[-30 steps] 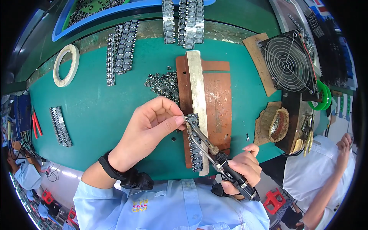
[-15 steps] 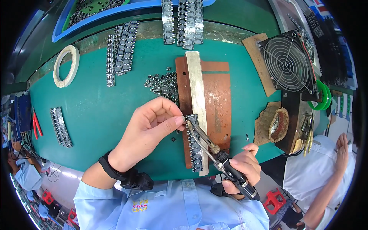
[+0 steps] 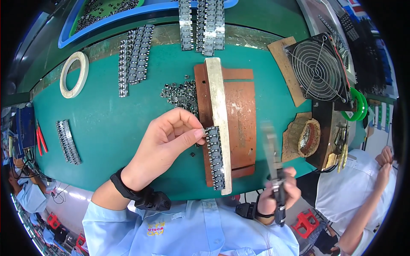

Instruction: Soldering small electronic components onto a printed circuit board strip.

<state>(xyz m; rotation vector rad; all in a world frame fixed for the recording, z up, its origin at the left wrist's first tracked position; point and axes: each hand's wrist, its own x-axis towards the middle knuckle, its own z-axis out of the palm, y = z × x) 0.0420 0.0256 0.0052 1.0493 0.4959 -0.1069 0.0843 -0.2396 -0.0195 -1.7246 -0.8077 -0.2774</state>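
My left hand [image 3: 171, 136] is in a pinch at the top left end of a dark strip of small circuit boards [image 3: 215, 160]. Whatever lies between the fingertips is too small to make out. The strip rests on a brown board [image 3: 241, 115], along the left side of a pale metal bar [image 3: 218, 94]. My right hand [image 3: 279, 194] grips a soldering iron [image 3: 278, 187], its tip end smeared by motion, apart from the strip and pointing away from me. Beyond my left fingers lies a pile of small metal-cased parts [image 3: 181, 94].
A fan with a wire guard [image 3: 316, 70] stands at right, near a solder-crusted dish [image 3: 310, 138]. More board strips [image 3: 139, 53] lie at the back, another [image 3: 68, 141] at left. Also here are a tape roll [image 3: 64, 81], red-handled pliers [image 3: 41, 138] and a blue tray [image 3: 111, 25]. A co-worker sits at right.
The soldering iron has moved off the strip to the right in my right hand and turned to point away from me. My left hand has stayed at the strip's end.
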